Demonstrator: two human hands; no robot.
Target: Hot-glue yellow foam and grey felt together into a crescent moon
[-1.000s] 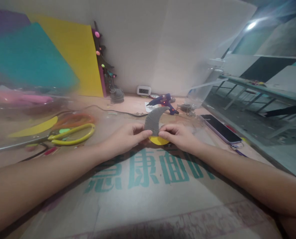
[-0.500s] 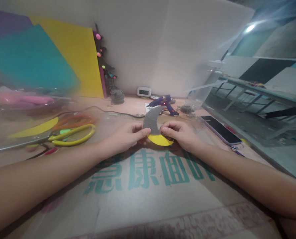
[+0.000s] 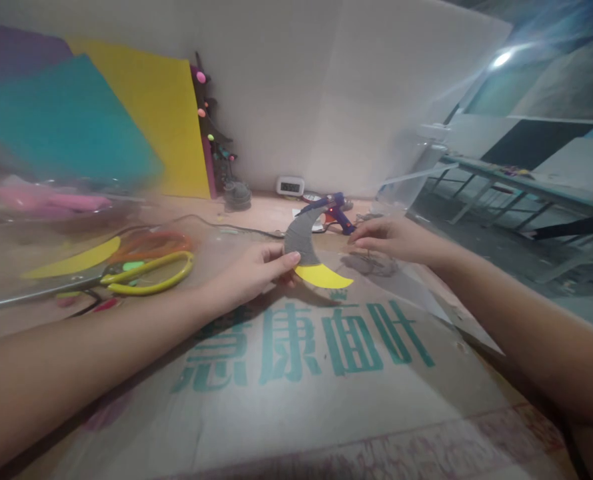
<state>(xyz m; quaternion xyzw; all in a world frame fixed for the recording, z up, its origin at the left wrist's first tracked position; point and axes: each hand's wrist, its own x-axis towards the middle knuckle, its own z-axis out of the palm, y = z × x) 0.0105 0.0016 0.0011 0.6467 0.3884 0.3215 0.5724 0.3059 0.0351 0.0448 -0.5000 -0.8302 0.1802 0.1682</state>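
My left hand (image 3: 266,267) pinches a yellow crescent cutout (image 3: 326,276) by its outer left edge, thumb in front. Grey yarn (image 3: 301,239) is wound closely over the crescent's upper part; the lower tip is bare yellow. To the right, apart from the crescent, my right hand (image 3: 391,239) is raised with thumb and fingertips drawn together. What they hold, if anything, is too fine and blurred to make out. Just below those fingers is a dim grey tangled patch (image 3: 371,265). Behind the crescent lies a dark blue glue gun (image 3: 339,210) with a small red light.
Scissors with yellow handles (image 3: 151,275), orange-handled scissors (image 3: 159,243) and another yellow crescent (image 3: 76,259) lie at left. A small digital clock (image 3: 290,185) stands at the back. Coloured sheets (image 3: 176,127) lean upper left. A printed board (image 3: 296,407) covers the front.
My right hand has let go of the crescent's right side and moved right and slightly up. The left hand keeps its hold on the crescent. My right forearm now covers the phone.
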